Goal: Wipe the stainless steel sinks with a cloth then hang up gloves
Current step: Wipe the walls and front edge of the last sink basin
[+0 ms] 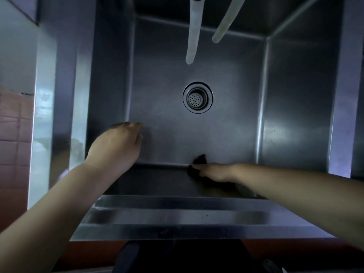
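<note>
A deep stainless steel sink (295,115) fills the view, with a round drain strainer (197,98) in the middle of its floor. My right hand (216,172) reaches down inside and grips a dark cloth (199,163), pressed where the near wall meets the floor. My left hand (118,144) hovers over the sink's left side, fingers slightly curled and apart, holding nothing. No gloves are in view.
Two pale hoses (194,30) (226,20) hang down from the top into the basin. The sink's flat front rim (177,219) runs across below my arms. Red floor tiles (13,134) show at the left.
</note>
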`<move>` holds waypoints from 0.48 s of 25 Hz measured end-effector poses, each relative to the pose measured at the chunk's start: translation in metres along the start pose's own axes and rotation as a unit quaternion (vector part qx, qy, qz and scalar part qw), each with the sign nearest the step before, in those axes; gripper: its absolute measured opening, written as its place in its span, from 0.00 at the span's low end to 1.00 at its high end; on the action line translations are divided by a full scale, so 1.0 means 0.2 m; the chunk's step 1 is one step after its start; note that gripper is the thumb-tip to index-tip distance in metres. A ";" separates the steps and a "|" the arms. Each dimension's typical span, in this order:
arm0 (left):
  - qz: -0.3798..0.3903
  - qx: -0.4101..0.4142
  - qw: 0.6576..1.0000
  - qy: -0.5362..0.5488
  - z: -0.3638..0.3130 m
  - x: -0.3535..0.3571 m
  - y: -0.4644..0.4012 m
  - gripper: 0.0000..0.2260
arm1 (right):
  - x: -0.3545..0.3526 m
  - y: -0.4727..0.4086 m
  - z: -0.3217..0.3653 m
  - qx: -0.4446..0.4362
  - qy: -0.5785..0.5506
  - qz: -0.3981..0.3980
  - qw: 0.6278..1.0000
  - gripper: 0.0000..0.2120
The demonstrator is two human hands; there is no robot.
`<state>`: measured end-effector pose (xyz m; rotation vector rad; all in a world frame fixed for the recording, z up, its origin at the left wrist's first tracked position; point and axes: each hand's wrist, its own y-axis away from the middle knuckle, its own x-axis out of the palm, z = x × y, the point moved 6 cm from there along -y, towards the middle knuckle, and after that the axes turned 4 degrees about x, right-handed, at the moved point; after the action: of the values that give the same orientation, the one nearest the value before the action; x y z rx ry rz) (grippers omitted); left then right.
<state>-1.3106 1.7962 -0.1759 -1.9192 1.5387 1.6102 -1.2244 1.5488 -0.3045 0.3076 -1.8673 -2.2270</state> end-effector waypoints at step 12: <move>0.026 -0.028 0.999 -0.010 0.02 0.03 -0.02 0.14 | 0.07 0.27 0.23 -0.170 0.009 0.094 0.981 0.27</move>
<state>-1.3109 1.7983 -0.1844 -1.9011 1.5650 1.7060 -1.2489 1.5782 -0.2448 0.0863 -1.4059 -2.3447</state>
